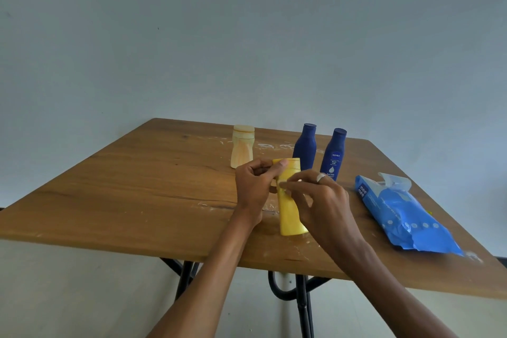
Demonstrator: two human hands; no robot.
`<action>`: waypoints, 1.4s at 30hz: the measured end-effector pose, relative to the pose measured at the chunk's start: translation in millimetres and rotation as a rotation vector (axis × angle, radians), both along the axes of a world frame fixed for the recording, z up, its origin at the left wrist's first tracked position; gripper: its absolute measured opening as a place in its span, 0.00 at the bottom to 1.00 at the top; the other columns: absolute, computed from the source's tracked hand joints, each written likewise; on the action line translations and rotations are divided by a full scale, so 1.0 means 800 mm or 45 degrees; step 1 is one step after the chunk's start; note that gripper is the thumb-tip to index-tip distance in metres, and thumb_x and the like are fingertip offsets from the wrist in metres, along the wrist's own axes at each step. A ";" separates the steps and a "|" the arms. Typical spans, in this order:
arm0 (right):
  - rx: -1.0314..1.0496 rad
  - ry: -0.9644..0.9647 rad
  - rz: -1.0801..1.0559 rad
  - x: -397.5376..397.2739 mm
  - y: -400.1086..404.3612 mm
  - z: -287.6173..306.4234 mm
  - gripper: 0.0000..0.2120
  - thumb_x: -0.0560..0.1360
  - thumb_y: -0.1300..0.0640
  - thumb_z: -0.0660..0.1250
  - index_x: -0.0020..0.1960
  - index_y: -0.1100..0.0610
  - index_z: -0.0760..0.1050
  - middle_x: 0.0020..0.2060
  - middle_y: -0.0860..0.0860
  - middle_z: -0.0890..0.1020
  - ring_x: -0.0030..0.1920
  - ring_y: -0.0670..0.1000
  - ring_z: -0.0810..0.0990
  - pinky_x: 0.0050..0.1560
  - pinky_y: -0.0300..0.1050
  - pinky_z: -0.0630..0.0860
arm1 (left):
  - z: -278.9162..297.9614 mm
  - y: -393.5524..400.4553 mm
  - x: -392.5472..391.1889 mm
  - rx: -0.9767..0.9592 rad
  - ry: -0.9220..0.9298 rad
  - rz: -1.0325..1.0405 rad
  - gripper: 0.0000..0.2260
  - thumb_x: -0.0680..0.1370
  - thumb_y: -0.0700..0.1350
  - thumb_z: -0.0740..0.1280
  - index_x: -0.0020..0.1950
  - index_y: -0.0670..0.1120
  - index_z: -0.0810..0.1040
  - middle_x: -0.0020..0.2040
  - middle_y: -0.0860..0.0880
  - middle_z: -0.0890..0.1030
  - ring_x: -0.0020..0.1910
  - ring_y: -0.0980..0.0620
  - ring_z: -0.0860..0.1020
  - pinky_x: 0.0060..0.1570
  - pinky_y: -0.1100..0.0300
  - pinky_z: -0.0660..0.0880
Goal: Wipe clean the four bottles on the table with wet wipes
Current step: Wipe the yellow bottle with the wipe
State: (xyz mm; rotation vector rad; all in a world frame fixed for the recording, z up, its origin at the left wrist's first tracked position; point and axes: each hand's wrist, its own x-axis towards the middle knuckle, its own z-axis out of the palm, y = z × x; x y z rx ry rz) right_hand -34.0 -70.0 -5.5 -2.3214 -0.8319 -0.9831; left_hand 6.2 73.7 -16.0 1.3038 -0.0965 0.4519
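Basically: left hand (253, 186) grips the yellow bottle (290, 200) near its cap, upright at the table (109, 200) front; keep it braced. Right hand (315, 200) fingers curl against its side, wipe not discernible; rub top to base, rotating. Bottle is waisted, matte. Beyond stand a cream bottle (242, 149) and two blue bottles (318, 151).

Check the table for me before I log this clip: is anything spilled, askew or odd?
Yes. White smears and flecks streak the wooden table, behind the yellow bottle and along the near edge. The blue wipes pack lies with its flap open. Three other bottles stand upright.
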 end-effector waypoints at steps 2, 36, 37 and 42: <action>-0.056 0.032 0.029 -0.008 -0.005 -0.012 0.11 0.71 0.62 0.75 0.53 0.53 0.85 0.50 0.48 0.83 0.48 0.48 0.81 0.44 0.39 0.79 | 0.000 0.000 0.000 -0.008 0.016 0.016 0.08 0.74 0.45 0.75 0.45 0.40 0.84 0.39 0.48 0.84 0.42 0.48 0.84 0.35 0.56 0.80; 0.437 0.038 -0.220 0.011 0.008 0.002 0.08 0.75 0.59 0.72 0.54 0.53 0.83 0.47 0.47 0.83 0.43 0.45 0.80 0.41 0.33 0.74 | 0.005 0.004 -0.002 -0.022 -0.003 -0.056 0.05 0.75 0.44 0.74 0.41 0.43 0.83 0.36 0.50 0.82 0.36 0.53 0.81 0.32 0.59 0.77; 0.349 -0.003 -0.189 0.007 0.008 -0.001 0.08 0.74 0.60 0.73 0.54 0.54 0.84 0.48 0.47 0.83 0.46 0.46 0.79 0.43 0.36 0.76 | 0.004 0.004 -0.002 -0.013 -0.007 -0.067 0.06 0.76 0.44 0.73 0.42 0.42 0.83 0.35 0.50 0.82 0.36 0.52 0.81 0.32 0.58 0.78; -0.034 -0.036 0.017 -0.017 0.008 -0.027 0.10 0.74 0.59 0.72 0.55 0.52 0.83 0.52 0.47 0.82 0.51 0.46 0.78 0.47 0.38 0.77 | 0.005 0.001 -0.001 0.034 0.028 -0.042 0.08 0.75 0.46 0.74 0.41 0.43 0.82 0.35 0.49 0.82 0.37 0.52 0.81 0.33 0.60 0.77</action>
